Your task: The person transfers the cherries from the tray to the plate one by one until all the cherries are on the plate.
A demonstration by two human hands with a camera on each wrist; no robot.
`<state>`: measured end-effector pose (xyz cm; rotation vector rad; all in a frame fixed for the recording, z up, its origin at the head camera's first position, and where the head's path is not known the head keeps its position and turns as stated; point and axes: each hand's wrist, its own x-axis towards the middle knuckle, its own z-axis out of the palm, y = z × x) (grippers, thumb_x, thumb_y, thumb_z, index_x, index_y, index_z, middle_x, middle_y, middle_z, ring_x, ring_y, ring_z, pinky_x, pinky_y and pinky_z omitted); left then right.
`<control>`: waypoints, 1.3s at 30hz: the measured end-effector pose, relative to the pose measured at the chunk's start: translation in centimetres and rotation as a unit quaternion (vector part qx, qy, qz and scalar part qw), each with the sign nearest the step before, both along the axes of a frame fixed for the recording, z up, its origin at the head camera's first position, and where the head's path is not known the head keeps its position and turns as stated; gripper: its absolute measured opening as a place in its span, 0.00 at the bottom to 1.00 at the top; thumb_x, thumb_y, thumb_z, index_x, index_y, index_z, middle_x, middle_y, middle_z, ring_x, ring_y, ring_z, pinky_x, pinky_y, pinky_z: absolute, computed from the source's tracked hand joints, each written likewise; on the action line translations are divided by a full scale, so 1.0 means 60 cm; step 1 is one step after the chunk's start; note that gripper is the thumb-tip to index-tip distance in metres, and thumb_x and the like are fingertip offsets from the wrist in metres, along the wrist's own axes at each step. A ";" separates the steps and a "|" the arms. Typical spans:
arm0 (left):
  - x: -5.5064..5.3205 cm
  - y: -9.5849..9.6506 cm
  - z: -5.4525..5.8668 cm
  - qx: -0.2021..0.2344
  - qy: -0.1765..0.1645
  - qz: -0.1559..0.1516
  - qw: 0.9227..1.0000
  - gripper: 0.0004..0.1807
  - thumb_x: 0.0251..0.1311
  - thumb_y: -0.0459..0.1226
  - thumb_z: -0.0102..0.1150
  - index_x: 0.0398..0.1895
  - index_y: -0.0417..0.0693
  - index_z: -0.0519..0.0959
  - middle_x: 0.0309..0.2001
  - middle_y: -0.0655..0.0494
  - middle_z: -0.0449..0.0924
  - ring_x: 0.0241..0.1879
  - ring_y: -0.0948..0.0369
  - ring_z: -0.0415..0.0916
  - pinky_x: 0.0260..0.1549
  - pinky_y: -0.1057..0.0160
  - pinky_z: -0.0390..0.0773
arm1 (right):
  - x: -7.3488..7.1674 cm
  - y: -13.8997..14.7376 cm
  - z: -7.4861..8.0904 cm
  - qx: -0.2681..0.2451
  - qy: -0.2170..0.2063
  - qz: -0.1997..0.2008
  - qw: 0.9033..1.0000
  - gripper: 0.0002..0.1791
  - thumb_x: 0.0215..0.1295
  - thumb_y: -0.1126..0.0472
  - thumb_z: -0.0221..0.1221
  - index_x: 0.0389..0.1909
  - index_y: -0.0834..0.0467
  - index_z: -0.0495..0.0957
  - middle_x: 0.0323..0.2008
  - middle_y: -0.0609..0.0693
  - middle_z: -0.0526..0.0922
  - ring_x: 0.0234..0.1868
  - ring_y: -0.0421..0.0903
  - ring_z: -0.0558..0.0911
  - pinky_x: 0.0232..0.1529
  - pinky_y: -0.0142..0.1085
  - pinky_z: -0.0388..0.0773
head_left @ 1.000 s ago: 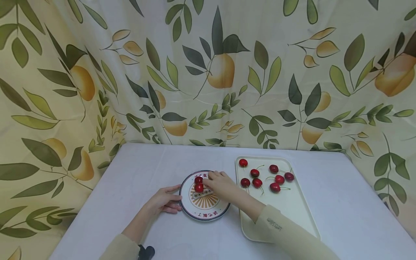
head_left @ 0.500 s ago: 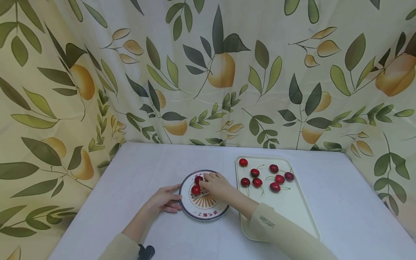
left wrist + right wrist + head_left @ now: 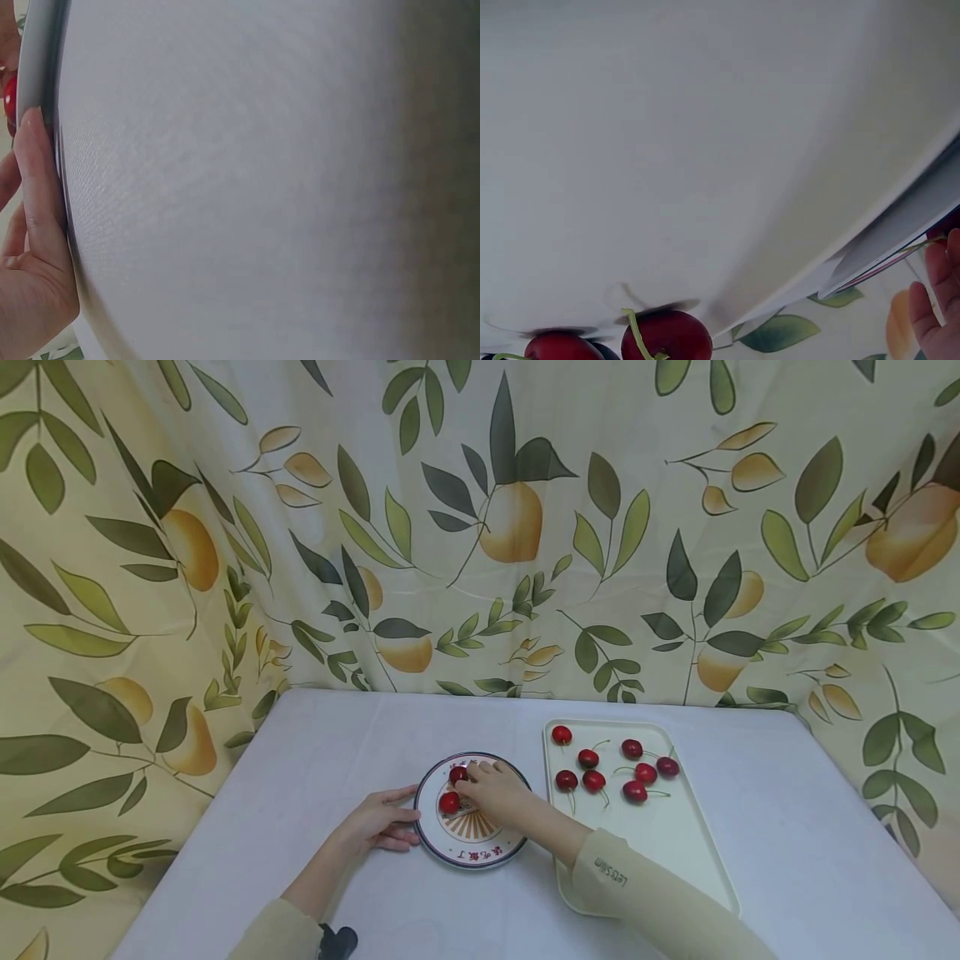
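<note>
A round white plate (image 3: 474,843) with a dark rim, orange rays and red characters lies on the table. Two red cherries are on it: one farther back (image 3: 458,774), the other nearer me (image 3: 449,802). My right hand (image 3: 497,792) reaches over the plate, its fingers bent and its tips at these cherries. In the right wrist view its fingers (image 3: 934,274) are beside a dark cherry (image 3: 949,223) with a stem; their grip is hidden. My left hand (image 3: 381,823) touches the plate's left edge with loosely extended fingers, one lying along the rim in the left wrist view.
A cream tray (image 3: 637,860) stands right of the plate under my right forearm. Several stemmed cherries (image 3: 634,792) lie scattered over its far half. White cloth (image 3: 360,727) covers the table, and a leaf-and-fruit patterned curtain (image 3: 510,635) hangs behind it.
My right hand has shifted slightly left over the plate. The nearer cherry has moved left and towards me. The farther cherry and my left hand have stayed put.
</note>
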<state>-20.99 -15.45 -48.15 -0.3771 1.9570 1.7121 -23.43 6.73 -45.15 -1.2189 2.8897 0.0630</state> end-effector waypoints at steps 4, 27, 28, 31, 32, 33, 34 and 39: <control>0.000 -0.001 0.000 0.001 0.001 -0.002 1.000 0.33 0.57 0.32 0.58 0.67 0.48 0.61 0.29 0.48 0.82 0.23 0.57 0.82 0.26 0.59 0.83 | 0.003 0.000 0.003 -0.003 0.000 0.001 1.000 0.13 0.65 0.53 0.53 0.50 0.46 0.73 0.49 0.51 0.73 0.53 0.49 0.72 0.58 0.48 0.68; -0.001 -0.001 -0.002 0.004 0.005 0.005 1.000 0.32 0.56 0.31 0.58 0.66 0.47 0.63 0.32 0.44 0.82 0.22 0.56 0.81 0.25 0.58 0.83 | 0.027 0.075 0.033 -0.082 -0.002 -0.065 0.995 0.16 0.57 0.54 0.62 0.46 0.52 0.75 0.39 0.50 0.73 0.42 0.47 0.71 0.53 0.48 0.70; -0.001 -0.001 -0.003 0.005 0.004 0.005 1.000 0.32 0.56 0.31 0.58 0.66 0.47 0.63 0.31 0.45 0.82 0.22 0.57 0.81 0.25 0.58 0.83 | 0.029 0.080 0.034 -0.083 -0.001 -0.066 0.994 0.16 0.57 0.54 0.62 0.46 0.52 0.75 0.39 0.49 0.73 0.41 0.47 0.71 0.52 0.48 0.70; -0.002 -0.001 -0.003 0.007 0.005 0.002 1.000 0.32 0.56 0.31 0.58 0.66 0.47 0.62 0.30 0.45 0.82 0.21 0.57 0.81 0.25 0.58 0.83 | 0.032 0.094 0.034 -0.085 0.007 -0.075 0.994 0.15 0.57 0.54 0.62 0.44 0.52 0.75 0.36 0.48 0.72 0.39 0.46 0.70 0.50 0.47 0.71; -0.002 -0.001 -0.003 0.007 0.004 0.002 1.000 0.32 0.56 0.31 0.58 0.66 0.47 0.62 0.30 0.46 0.82 0.22 0.57 0.81 0.25 0.58 0.83 | 0.033 0.099 0.033 -0.083 0.011 -0.079 0.993 0.14 0.57 0.54 0.62 0.43 0.52 0.75 0.35 0.47 0.71 0.38 0.46 0.70 0.49 0.46 0.71; -0.002 -0.001 -0.003 0.007 0.004 0.002 1.000 0.32 0.56 0.31 0.58 0.66 0.47 0.62 0.30 0.46 0.82 0.22 0.57 0.81 0.25 0.58 0.83 | 0.034 0.103 0.034 -0.080 0.014 -0.083 0.993 0.14 0.57 0.54 0.62 0.43 0.52 0.74 0.34 0.47 0.70 0.38 0.46 0.69 0.48 0.45 0.70; -0.002 -0.001 -0.004 0.007 0.004 0.002 1.000 0.32 0.56 0.31 0.58 0.66 0.47 0.63 0.30 0.46 0.82 0.22 0.57 0.81 0.25 0.58 0.83 | 0.035 0.108 0.033 -0.077 0.018 -0.087 0.993 0.13 0.58 0.54 0.62 0.42 0.52 0.74 0.33 0.47 0.70 0.37 0.46 0.69 0.47 0.45 0.71; -0.001 -0.001 -0.003 0.006 0.004 0.003 1.000 0.32 0.56 0.31 0.58 0.66 0.48 0.63 0.30 0.46 0.82 0.22 0.57 0.81 0.25 0.58 0.83 | 0.039 0.131 0.030 -0.076 0.036 -0.103 0.991 0.14 0.56 0.54 0.63 0.42 0.52 0.75 0.31 0.46 0.69 0.36 0.46 0.70 0.48 0.48 0.71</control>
